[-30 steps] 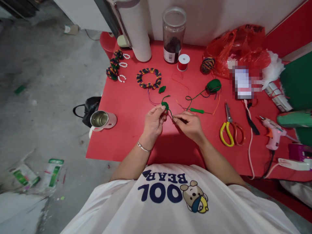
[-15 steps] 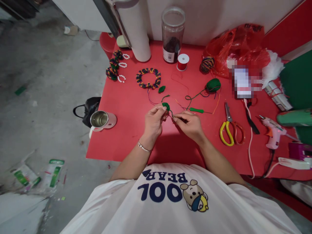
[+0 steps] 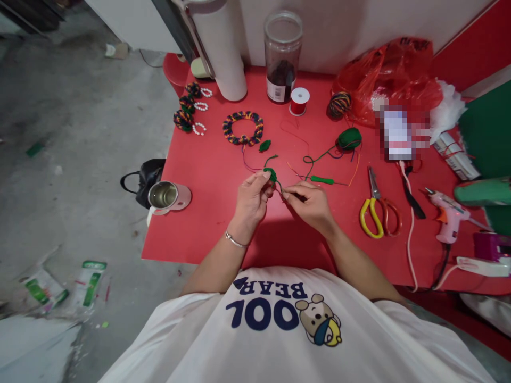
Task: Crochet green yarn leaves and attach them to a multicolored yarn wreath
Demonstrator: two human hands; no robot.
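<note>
The biggest thing is the red table (image 3: 207,229). On it sits one red plastic bag (image 3: 385,66), and I can't tell what is inside. One tall white bottle (image 3: 225,53) stands by the wall, and its inside is hidden. Next to it is one clear jar (image 3: 282,45) with dark stuff (image 3: 284,73) at the bottom. One black bag (image 3: 147,183) is beside the table's left edge. One mug (image 3: 181,197) is near that edge, shiny inside; I can't tell if there is a drink in it.

The two hands are near each other but not touching. The left hand (image 3: 252,194) pinches one small green knitted piece (image 3: 272,173), over the middle of the table. The right hand (image 3: 313,205) pinches the green strand (image 3: 279,185) that comes out of it.

There is one pair of scissors (image 3: 372,217) to the right, and one colorful ring (image 3: 259,127) behind the left hand. I count two balls of yarn (image 3: 349,139), one green and one mixed, one spool (image 3: 298,106), three loops of white beads (image 3: 201,106), and one little green leaf shape (image 3: 264,146).
</note>
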